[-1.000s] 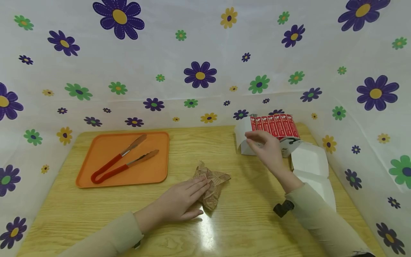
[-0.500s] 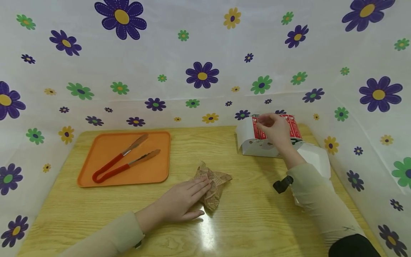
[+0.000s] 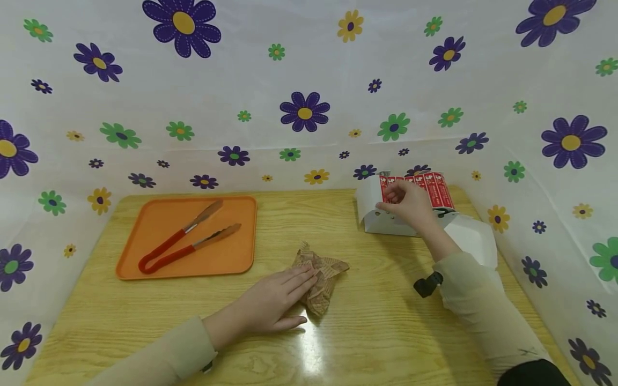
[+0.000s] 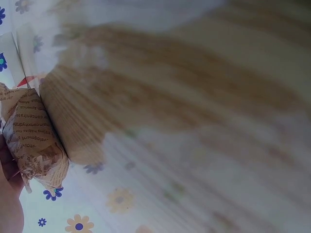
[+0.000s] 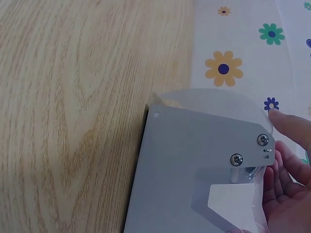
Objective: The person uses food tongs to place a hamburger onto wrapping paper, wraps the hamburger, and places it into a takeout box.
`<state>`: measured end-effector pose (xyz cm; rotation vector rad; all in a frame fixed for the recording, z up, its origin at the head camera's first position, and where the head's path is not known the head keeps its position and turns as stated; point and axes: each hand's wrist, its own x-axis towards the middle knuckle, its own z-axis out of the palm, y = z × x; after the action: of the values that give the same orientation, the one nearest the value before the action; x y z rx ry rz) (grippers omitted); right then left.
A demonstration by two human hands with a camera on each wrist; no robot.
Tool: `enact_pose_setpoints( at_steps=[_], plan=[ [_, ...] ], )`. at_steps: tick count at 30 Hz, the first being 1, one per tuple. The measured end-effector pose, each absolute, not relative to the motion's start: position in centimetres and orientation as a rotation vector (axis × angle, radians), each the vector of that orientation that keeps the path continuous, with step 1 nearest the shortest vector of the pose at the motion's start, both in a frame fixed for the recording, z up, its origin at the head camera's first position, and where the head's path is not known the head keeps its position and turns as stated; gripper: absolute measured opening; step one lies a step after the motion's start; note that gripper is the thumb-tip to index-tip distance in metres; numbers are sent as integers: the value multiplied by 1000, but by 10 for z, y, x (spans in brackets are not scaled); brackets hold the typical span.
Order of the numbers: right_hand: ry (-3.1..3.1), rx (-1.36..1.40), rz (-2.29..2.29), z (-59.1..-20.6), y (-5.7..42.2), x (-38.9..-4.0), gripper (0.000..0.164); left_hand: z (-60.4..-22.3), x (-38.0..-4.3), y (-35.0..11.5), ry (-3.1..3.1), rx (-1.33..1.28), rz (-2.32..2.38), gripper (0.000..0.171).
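My left hand (image 3: 277, 300) lies flat on a crumpled brown paper parcel (image 3: 325, 281) with printed text, fingers straight over its left part. The left wrist view shows the bulky wrapped parcel (image 4: 36, 128) beside the hand (image 4: 10, 206); its contents are hidden. At the back right is a pale metal dispenser (image 3: 388, 222) carrying a row of red labels (image 3: 438, 190). My right hand (image 3: 410, 203) reaches over its front, fingertips at the labels. In the right wrist view the thumb (image 5: 289, 125) stands apart from the bent fingers at the end of the dispenser (image 5: 180, 150).
On the left is an orange tray (image 3: 222, 262) with red-handled metal tongs (image 3: 166, 249) on it. An open white takeout box (image 3: 470, 238) lies to the right of the dispenser, partly behind my right sleeve. A flowered cloth (image 3: 314, 59) surrounds the table (image 3: 159, 316).
My right hand has gone from the dispenser's front up over the red labels, then drawn back a little and down at its front. The left hand has stayed on the paper parcel.
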<state>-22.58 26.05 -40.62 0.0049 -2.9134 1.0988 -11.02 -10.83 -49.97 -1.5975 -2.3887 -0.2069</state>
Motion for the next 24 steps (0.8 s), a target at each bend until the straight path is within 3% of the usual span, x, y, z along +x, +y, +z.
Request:
enact_pose_setpoints(
  at_steps=[24],
  plan=[
    [-2956,-79,1306,-398,269,-219,33,-497,-109,-108,-2395,-1602,-222,83]
  ],
)
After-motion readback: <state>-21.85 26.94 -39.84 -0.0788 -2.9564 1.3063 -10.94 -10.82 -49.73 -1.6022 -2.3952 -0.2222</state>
